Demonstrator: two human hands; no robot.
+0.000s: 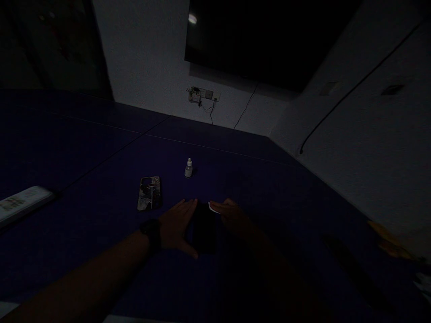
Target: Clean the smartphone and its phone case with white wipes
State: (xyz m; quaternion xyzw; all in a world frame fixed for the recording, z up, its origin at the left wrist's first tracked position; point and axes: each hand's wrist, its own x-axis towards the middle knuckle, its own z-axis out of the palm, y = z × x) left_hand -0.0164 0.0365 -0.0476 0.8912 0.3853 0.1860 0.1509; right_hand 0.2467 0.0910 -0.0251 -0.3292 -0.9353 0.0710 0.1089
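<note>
A dark phone (204, 231) lies flat on the blue surface (141, 269) between my hands. My left hand (177, 226), with a dark watch on its wrist, rests along the phone's left edge, fingers stretched out and thumb apart. At the upper right corner of the phone, my right hand (232, 216) has its fingers closed on a small white card-like piece (213, 208). Its exact kind is too dark to make out. A patterned phone case (150, 194) lies left of my left hand. Beyond the phone stands a small dropper bottle (188, 169) with a white top.
A white power strip or box (23, 204) lies at the far left. A long dark object (352, 264) is on the right, near something yellowish (389, 240). Wall sockets (204, 94) with cables and a large dark screen (262, 40) are on the wall ahead.
</note>
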